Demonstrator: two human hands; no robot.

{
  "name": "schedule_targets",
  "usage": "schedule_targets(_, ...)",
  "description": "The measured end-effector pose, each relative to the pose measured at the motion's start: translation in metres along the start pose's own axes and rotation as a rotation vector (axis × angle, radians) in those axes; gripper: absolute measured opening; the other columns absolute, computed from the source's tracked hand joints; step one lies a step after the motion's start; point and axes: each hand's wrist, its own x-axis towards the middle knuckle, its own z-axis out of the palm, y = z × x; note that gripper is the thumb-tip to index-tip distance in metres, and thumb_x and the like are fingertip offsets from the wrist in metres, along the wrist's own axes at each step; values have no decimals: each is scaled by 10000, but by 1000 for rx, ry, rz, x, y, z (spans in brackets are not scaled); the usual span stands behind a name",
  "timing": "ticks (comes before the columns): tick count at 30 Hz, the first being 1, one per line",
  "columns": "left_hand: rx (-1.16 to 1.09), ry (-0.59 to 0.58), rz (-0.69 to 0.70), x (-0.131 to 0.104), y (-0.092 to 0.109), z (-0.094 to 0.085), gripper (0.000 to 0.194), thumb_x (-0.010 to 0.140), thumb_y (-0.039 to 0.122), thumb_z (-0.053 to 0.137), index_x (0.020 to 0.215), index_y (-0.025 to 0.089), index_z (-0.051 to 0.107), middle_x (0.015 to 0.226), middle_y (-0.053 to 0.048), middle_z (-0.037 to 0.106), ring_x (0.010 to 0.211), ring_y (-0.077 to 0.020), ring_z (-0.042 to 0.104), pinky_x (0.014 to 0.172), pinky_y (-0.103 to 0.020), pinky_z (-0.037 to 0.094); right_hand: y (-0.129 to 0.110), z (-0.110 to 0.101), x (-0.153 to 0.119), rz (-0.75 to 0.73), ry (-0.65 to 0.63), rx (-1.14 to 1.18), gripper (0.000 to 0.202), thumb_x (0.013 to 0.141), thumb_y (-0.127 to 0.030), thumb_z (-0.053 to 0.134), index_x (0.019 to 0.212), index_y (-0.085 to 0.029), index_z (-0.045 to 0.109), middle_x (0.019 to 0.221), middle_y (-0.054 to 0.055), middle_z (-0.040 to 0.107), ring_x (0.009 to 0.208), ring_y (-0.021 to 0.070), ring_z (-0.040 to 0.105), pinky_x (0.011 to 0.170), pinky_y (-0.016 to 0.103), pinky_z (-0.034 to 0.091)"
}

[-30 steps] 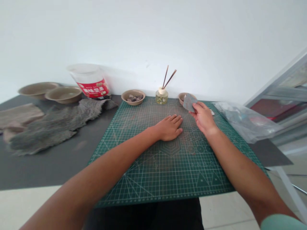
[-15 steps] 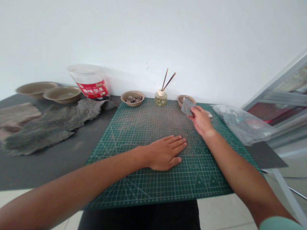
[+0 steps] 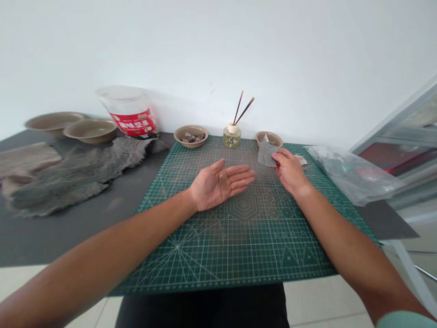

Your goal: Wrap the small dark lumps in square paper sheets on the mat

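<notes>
My left hand (image 3: 223,184) is palm up over the green cutting mat (image 3: 239,255), fingers stretched out and nothing in it. Between the thumb and fingers of my right hand (image 3: 291,171) is a small grey square sheet (image 3: 266,154), which looks like a piece of sandpaper. It is held up just in front of a small brown bowl (image 3: 278,138); a pale scrap shows at its upper edge. Behind my right hand a crumpled white piece (image 3: 302,159) lies on the mat. A brown bowl (image 3: 177,135) with several small stones (image 3: 193,137) stands at the mat's back left.
A reed diffuser bottle (image 3: 232,136) with two sticks stands at the back. To the left are a grey furry cloth (image 3: 71,177), two brown bowls (image 3: 90,132) and a plastic tub (image 3: 133,119) with a red label. A clear plastic bag (image 3: 355,175) lies on the right.
My left hand has turned from palm down on the mat to palm up and moved back and left. My right hand still holds the grey sheet, now tilted slightly differently.
</notes>
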Motion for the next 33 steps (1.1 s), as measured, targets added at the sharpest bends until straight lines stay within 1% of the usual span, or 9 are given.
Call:
schedule_targets(6, -143, 72, 7, -3, 5, 5, 575, 1024, 469, 324, 1335, 46, 558, 1384, -209, 584, 1310, -279, 548, 1107, -392, 406, -8, 0, -10, -102, 2, -207, 124, 797, -325, 645, 850, -215, 660, 782, -10, 644, 732, 181, 591, 678, 309, 499)
schedule_targets(9, -128, 139, 111, -3, 9, 5, 486, 1027, 406, 375, 1254, 54, 622, 1330, -191, 630, 1238, -251, 609, 1064, -359, 465, -17, 5, -21, -332, -17, -504, 129, 838, -278, 632, 932, -207, 684, 913, 38, 673, 853, 214, 606, 783, 351, 508)
schedule_targets(12, -99, 272, 291, -2, 12, 2, 330, 1018, 276, 445, 1141, 74, 675, 1169, -142, 719, 1071, -183, 694, 974, -295, 537, -26, 16, -39, -691, -169, -836, 194, 911, -207, 549, 1063, -203, 670, 1057, 95, 676, 984, 242, 625, 870, 386, 521)
schedule_targets(15, -64, 371, 397, -2, 14, -1, 225, 997, 180, 494, 1077, 97, 688, 946, -73, 755, 850, -117, 727, 829, -228, 592, -34, 30, -59, -871, -397, -1003, 223, 940, -165, 518, 1110, -192, 659, 1124, 118, 668, 1068, 252, 613, 960, 405, 502)
schedule_targets(22, 10, 414, 336, -6, 15, 1, 174, 976, 259, 583, 1009, 120, 682, 577, 48, 617, 386, -32, 529, 453, -131, 513, -31, 43, -80, -743, -776, -1083, 156, 974, -273, 553, 1047, -206, 674, 1046, 87, 678, 967, 234, 631, 883, 407, 535)
schedule_targets(25, -33, 393, 291, -6, 15, 5, 376, 1033, 401, 446, 1031, 108, 681, 619, -4, 661, 453, -71, 601, 497, -170, 544, -27, 40, -76, -702, -840, -1071, 196, 951, -350, 604, 1071, -213, 676, 1067, 88, 683, 1008, 253, 626, 899, 442, 533)
schedule_targets(27, -87, 345, 291, -6, 17, 6, 484, 1048, 455, 345, 1092, 98, 670, 778, -73, 730, 645, -128, 704, 631, -231, 595, -28, 39, -75, -715, -823, -1023, 254, 939, -393, 619, 1116, -218, 672, 1118, 96, 677, 1057, 266, 618, 920, 461, 530)
schedule_targets(29, -129, 294, 322, -6, 18, 8, 513, 1044, 466, 310, 1197, 104, 638, 1028, -127, 743, 920, -195, 731, 817, -310, 598, -33, 42, -77, -784, -735, -952, 290, 945, -389, 609, 1181, -225, 648, 1158, 100, 665, 1094, 268, 612, 947, 467, 526)
schedule_targets(33, -125, 274, 362, -5, 10, 23, 524, 1027, 479, 315, 1403, 169, 508, 1441, -104, 556, 1318, -262, 540, 1136, -435, 406, -48, 55, -94, -1098, -475, -850, 466, 948, -362, 599, 1391, -256, 496, 1321, 108, 580, 1289, 284, 508, 1090, 485, 444)
